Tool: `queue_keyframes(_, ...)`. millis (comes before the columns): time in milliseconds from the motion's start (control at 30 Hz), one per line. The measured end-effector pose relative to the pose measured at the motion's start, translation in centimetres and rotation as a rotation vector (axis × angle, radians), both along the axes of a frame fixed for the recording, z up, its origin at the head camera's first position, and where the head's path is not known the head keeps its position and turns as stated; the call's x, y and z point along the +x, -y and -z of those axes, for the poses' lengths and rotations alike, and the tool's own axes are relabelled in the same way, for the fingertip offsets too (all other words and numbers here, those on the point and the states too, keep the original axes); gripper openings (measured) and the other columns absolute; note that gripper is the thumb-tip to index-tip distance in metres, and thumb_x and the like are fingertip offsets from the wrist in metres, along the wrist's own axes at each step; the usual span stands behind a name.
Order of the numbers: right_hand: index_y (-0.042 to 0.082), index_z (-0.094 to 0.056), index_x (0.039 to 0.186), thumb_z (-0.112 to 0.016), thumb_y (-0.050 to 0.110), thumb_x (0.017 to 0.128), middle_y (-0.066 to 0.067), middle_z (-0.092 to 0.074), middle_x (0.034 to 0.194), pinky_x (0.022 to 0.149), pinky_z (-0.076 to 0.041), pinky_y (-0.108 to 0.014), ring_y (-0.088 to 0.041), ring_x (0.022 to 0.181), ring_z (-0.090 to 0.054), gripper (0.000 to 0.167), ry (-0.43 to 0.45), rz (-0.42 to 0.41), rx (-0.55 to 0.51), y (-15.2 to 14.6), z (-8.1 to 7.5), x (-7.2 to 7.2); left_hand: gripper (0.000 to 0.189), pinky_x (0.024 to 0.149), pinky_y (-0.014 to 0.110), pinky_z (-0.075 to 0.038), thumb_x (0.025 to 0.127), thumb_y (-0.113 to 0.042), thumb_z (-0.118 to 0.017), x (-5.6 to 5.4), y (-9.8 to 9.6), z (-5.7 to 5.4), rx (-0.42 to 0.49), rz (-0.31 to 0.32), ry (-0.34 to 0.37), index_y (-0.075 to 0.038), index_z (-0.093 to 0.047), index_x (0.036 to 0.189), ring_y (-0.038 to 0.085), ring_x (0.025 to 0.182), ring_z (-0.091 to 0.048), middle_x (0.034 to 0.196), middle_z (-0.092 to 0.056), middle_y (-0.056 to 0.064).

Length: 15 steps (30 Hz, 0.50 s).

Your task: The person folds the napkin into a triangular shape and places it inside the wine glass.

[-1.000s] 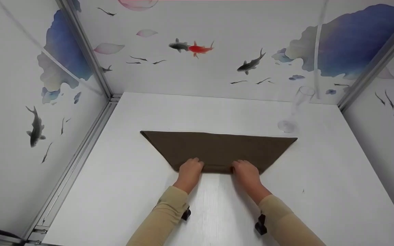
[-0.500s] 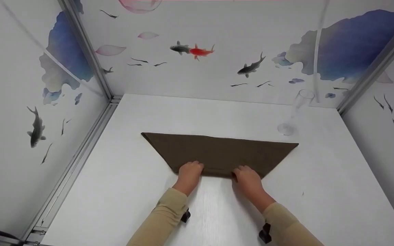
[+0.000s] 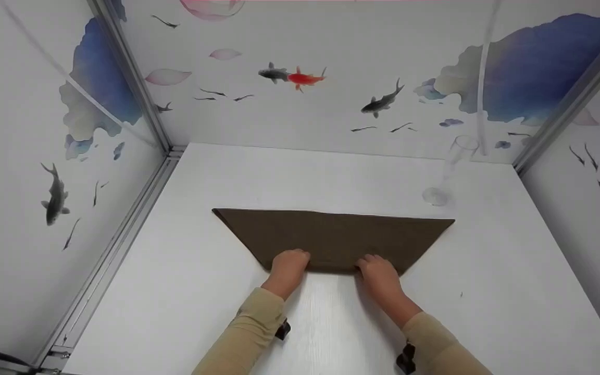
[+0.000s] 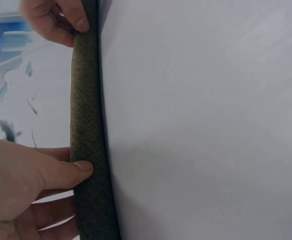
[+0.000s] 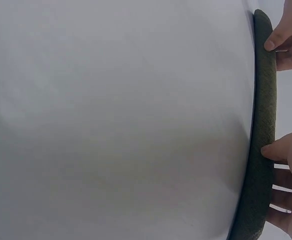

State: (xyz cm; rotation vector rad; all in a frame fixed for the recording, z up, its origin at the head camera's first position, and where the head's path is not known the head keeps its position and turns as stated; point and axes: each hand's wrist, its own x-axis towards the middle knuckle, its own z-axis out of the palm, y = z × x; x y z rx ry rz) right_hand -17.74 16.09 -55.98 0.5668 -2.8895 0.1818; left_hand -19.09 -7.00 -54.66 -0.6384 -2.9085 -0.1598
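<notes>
A dark brown woven cloth [image 3: 331, 234] lies on the white table as a trapezoid, its long side away from me. The near edge is rounded, like a roll or thick fold, in both wrist views. My left hand [image 3: 288, 270] grips this edge left of the middle, the thumb [image 4: 81, 169] in front and the fingers behind. Further right along the same edge, my right hand [image 3: 382, 276] holds it likewise, its thumb [image 5: 272, 151] against the front. Fingertips behind the cloth are partly hidden.
A clear stemmed glass [image 3: 435, 196] stands at the back right, beyond the cloth's far right corner. White printed panels [image 3: 300, 120] with metal frame posts [image 3: 128, 73] enclose the table at the back and sides.
The cloth has slid slightly toward me, its far left corner most visibly, with both hands still on the near edge. The head view has tilted a little.
</notes>
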Motion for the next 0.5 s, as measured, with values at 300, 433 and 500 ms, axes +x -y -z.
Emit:
queue_keyframes(300, 0.0, -0.067, 0.091, -0.07, 0.0, 0.087, -0.011, -0.055, 0.083, 0.066, -0.052, -0.043, -0.028, 0.075, -0.059, 0.005, 0.04, 0.025, 0.01, 0.0, 0.0, -0.6, 0.011, 0.062, 0.033, -0.054, 0.089, 0.0, -0.068, -0.1, 0.0, -0.4, 0.011, -0.009, 0.064, -0.009, -0.07, 0.083, 0.022, 0.073, -0.064, 0.077, -0.064, 0.005)
queue_keyframes(433, 0.001, -0.067, 0.091, -0.069, 0.002, 0.089, -0.01, -0.055, 0.082, 0.067, -0.051, -0.043, -0.027, 0.075, -0.058, 0.003, 0.104, 0.042, 0.011, -0.1, -0.1, -1.2, 0.008, 0.063, 0.036, -0.054, 0.089, -0.001, -0.067, -0.4, 0.1, -0.3, 0.009, -0.019, 0.082, -0.008, -0.071, 0.088, 0.024, 0.075, -0.064, 0.079, -0.065, 0.007)
queue_keyframes(500, 0.001, -0.066, 0.091, -0.068, 0.004, 0.09, -0.01, -0.056, 0.081, 0.068, -0.051, -0.042, -0.026, 0.075, -0.058, 0.004, 0.135, 0.054, 0.005, -0.1, -0.2, -1.5, 0.008, 0.064, 0.037, -0.055, 0.09, -0.001, -0.067, -0.5, 0.1, -0.2, 0.005, -0.027, 0.076, -0.006, -0.07, 0.095, 0.025, 0.076, -0.065, 0.082, -0.066, 0.009)
